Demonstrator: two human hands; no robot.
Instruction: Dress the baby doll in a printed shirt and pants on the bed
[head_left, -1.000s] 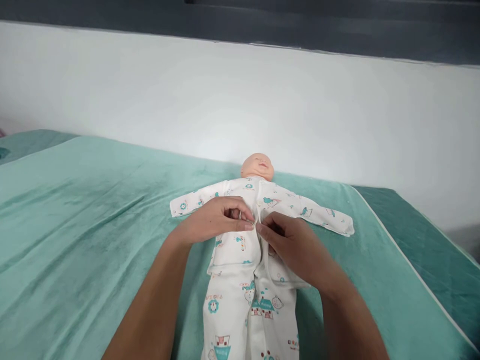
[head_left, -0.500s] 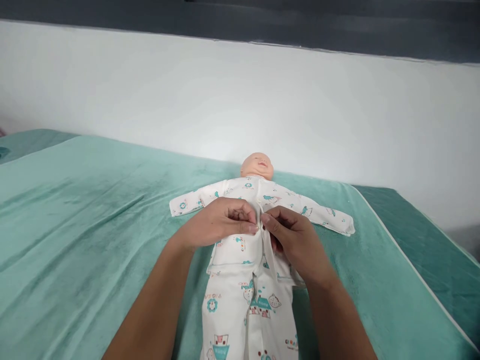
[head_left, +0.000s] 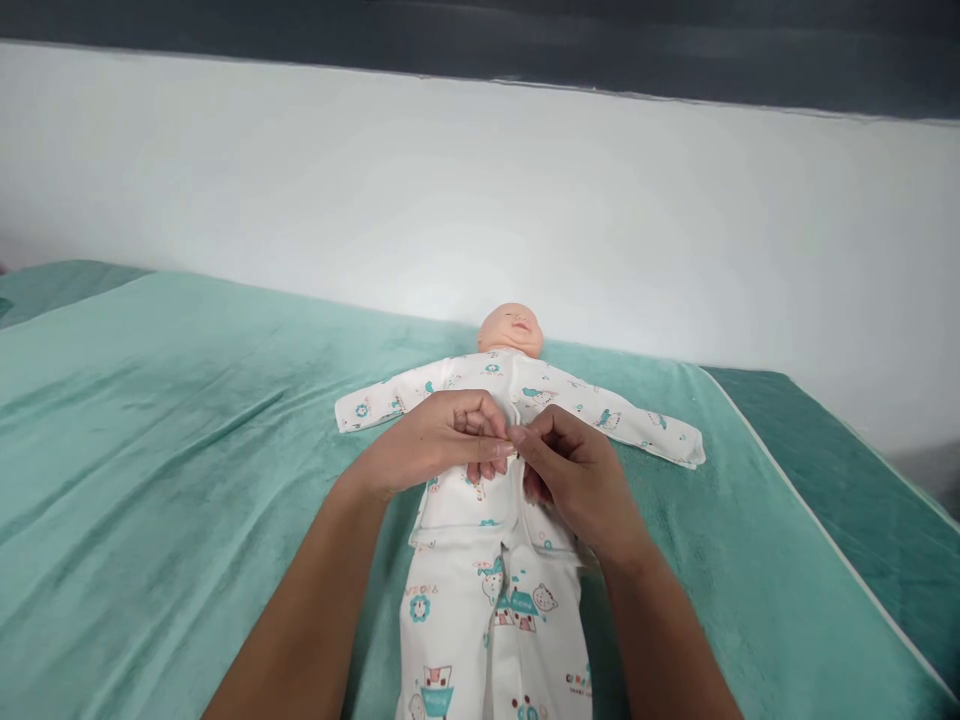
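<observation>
A baby doll lies on its back, head away from me, in a white printed long-sleeved top and matching trousers. Over the doll's belly, my left hand pinches one edge of the top's front opening between thumb and fingers. From the other side my right hand pinches the opposite front edge, its thumb and forefinger touching the left fingertips. The bit of cloth between the fingertips, and any fastener there, is mostly hidden. Both sleeves stretch out to the sides.
A light green plush blanket with some creases lies under the doll. Darker green quilted cloth shows at the right. Behind the doll's head stands a white wall with a dark band along the top.
My right hand has moved slightly left, bringing the two front edges together so the fingertips meet. The gap in the top at the belly has narrowed.
</observation>
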